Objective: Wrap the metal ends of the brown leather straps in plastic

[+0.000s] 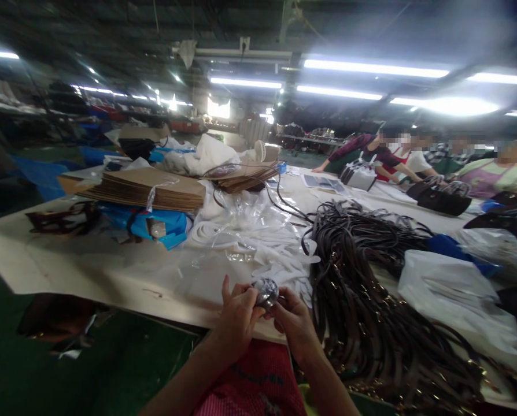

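Left hand (239, 316): closed on the silvery item (266, 293) from its left side, thumb and fingers pressed in, one finger lifted clear.
Right hand (294, 318): brought to the same item from the right, its edge pinched between thumb and fingertips.
Silvery item: held up between both hands, over the near edge of the worktop (111, 271), in front of a red apron (262, 375); rounded and shiny, but what it is cannot be told.
White strips (280, 248): strewn just beyond the hands, partly covered by clear plastic (252, 208).
Straps (362, 289): heaped high on the right, dark, dotted with gold-coloured metal.
White bag (453, 289): laid beside the straps, farther right.
Card stack (154, 188): piled at the left, a blue packet (174, 228) seen below its front edge.
Far side: co-workers (490, 176) lined up, a dark handbag (443, 199) set before them.
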`<state>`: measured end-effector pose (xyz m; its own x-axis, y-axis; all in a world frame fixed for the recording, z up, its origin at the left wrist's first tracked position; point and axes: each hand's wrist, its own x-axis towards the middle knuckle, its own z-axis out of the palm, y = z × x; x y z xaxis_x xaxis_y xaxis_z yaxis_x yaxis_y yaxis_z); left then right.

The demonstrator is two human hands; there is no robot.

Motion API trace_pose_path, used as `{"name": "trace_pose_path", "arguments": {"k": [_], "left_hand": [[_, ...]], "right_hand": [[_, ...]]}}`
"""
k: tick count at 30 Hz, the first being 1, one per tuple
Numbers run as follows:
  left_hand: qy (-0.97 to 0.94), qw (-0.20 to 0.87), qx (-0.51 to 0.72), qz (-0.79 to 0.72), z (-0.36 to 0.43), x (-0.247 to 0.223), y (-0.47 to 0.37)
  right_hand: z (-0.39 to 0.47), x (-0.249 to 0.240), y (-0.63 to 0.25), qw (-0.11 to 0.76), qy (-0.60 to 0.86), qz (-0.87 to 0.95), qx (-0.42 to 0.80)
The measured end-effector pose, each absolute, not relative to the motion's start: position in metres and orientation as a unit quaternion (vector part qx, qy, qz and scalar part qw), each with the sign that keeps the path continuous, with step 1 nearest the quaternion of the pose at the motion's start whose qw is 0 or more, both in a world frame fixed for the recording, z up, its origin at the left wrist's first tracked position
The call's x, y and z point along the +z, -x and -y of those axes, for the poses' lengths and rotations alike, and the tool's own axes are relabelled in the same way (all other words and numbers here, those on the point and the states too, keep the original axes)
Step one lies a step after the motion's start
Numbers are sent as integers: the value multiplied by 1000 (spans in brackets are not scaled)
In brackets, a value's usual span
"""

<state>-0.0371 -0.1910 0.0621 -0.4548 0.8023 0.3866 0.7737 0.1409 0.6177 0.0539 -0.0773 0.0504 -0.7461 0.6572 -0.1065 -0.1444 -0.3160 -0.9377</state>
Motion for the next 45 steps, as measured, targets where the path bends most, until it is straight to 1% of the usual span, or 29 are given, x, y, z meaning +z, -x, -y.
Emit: {"name": "trace_pose_path", "arguments": {"k": [7, 12, 18, 21, 25, 28, 30, 34, 37, 39, 40, 43, 45], "left_hand": [[-550, 17, 392, -737, 195, 69, 39], [-584, -20, 428, -689, 194, 65, 37], [-540, 7, 484, -689, 189, 60, 32], [-518, 27, 486, -704, 191, 61, 33], [-491, 76, 474, -727, 195, 64, 38], [-506, 93, 463, -722, 195, 63, 38], [-517, 116, 461, -711, 193, 61, 37], [-504, 146, 463, -714, 189, 58, 35], [-515, 136, 433, -727, 189, 62, 34], [-519, 110, 405, -745, 191, 66, 33], [-518, 94, 392, -754, 191, 69, 32], [-529, 62, 368, -762, 193, 76, 26], [-548, 69, 357, -753, 194, 79, 20]], "right_hand": [[84, 45, -59, 225, 189, 394, 871], [92, 50, -61, 259, 173, 313, 897], [90, 51, -56, 287, 127, 347, 884], [84, 46, -63, 263, 136, 409, 863], [73, 42, -85, 227, 179, 531, 796], [67, 38, -96, 213, 191, 573, 768], [66, 35, -96, 223, 176, 576, 767], [71, 26, -86, 278, 165, 547, 773], [73, 22, -84, 272, 172, 560, 763], [72, 24, -87, 275, 177, 622, 712], [71, 27, -89, 295, 186, 664, 661], [68, 44, -98, 407, 202, 764, 458], [68, 56, -101, 456, 170, 796, 361]]}}
